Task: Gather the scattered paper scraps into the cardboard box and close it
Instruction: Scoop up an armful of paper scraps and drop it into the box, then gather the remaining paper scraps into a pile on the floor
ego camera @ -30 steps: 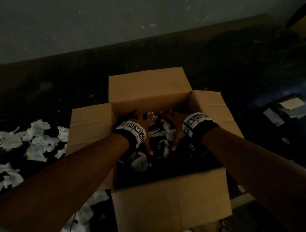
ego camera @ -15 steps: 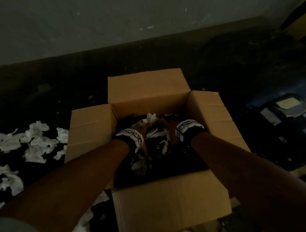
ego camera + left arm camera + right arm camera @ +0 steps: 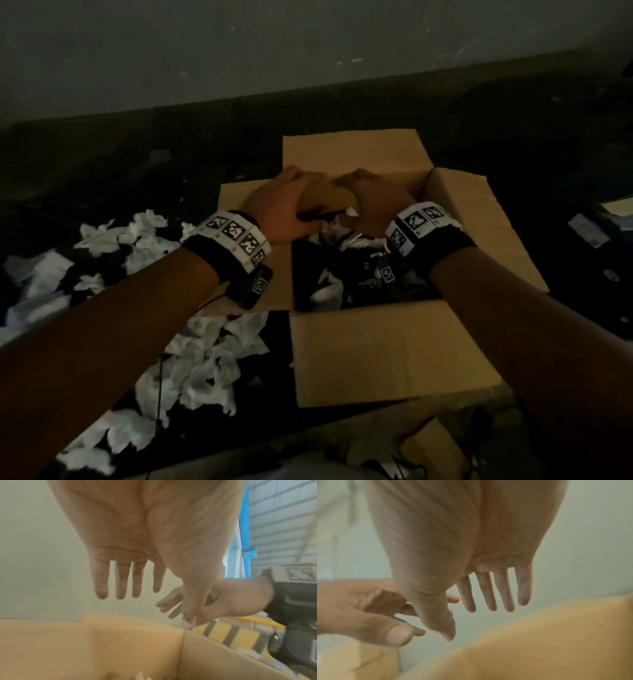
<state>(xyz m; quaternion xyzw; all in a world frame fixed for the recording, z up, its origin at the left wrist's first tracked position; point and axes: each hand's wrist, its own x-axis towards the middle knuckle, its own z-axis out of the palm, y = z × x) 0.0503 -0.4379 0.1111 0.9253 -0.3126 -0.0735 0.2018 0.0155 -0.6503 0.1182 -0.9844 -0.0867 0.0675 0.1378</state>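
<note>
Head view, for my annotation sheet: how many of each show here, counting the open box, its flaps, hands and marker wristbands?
Box: 1
Flaps: 4, namely far, left, right, near
Hands: 2, left hand and right hand
Wristbands: 2, left wristband and right wristband
Total: 9

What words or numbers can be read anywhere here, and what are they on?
None can be read.
Wristband squares: black-and-white patterns, no letters.
Label on the dark object at right: too blurred.
Grey patch on the other wrist's strap: blurred marks, unreadable.
Cardboard box: no print visible.
</note>
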